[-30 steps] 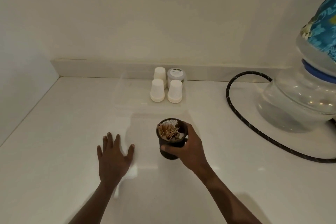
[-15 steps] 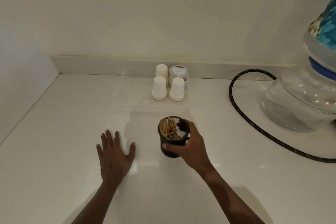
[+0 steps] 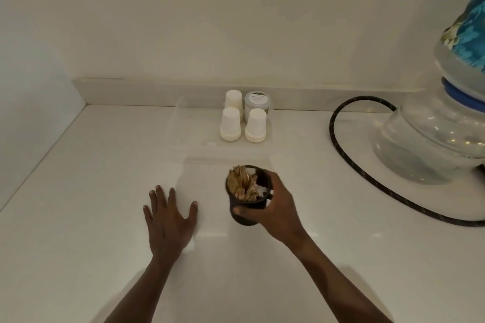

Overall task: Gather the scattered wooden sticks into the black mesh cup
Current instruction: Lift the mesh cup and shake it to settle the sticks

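- On a pale, glossy white countertop (image 3: 78, 217), the right hand (image 3: 273, 207) wraps around the side of a black cylindrical mesh cup (image 3: 248, 195), thumb across its near wall and fingers curled over the far right rim, apparently to steady it.
- At the cup's left inner wall, a bundle of thin tan wooden sticks (image 3: 241, 185) stands packed together; no loose sticks show anywhere on the counter, so the gathering looks complete or nearly so.
- Left of the cup and apart from it, the left hand (image 3: 169, 220) lies palm-down with fingers spread flat on the surface, holding nothing, seemingly as a brace.
- Far behind the cup, three upturned white paper cups (image 3: 231, 123) and a round lidded grey tub (image 3: 257, 105) cluster against the backsplash, out of the way of the work.
- To the right, a black braided hose (image 3: 338, 144) loops from a large clear glass vessel (image 3: 430, 144), well clear of both hands.
- Compared with a second earlier, the sticks have shifted: they lean more tightly to the left, while the cup sits a little farther from the viewer. The left hand has barely moved.
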Available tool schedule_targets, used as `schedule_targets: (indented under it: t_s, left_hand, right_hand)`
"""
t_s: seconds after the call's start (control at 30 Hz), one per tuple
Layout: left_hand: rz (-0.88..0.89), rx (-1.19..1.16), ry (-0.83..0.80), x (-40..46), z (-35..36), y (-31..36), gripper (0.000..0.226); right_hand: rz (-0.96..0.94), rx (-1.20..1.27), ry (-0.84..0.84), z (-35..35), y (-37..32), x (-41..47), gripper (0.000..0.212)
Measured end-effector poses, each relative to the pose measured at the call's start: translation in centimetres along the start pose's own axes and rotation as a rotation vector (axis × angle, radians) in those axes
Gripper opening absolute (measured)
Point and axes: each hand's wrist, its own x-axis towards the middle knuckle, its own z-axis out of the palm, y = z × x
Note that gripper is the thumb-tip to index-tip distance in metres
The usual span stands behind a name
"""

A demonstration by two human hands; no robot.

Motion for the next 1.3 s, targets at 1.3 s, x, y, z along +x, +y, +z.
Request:
schedule_targets:
  t_s: [1.3]
  left_hand:
    - [0.069,-0.004,-0.042,3.5,-0.1,-2.3,0.088]
  right_hand:
    - [0.100,-0.044,0.059,6.2,-0.5,2.0,0.090]
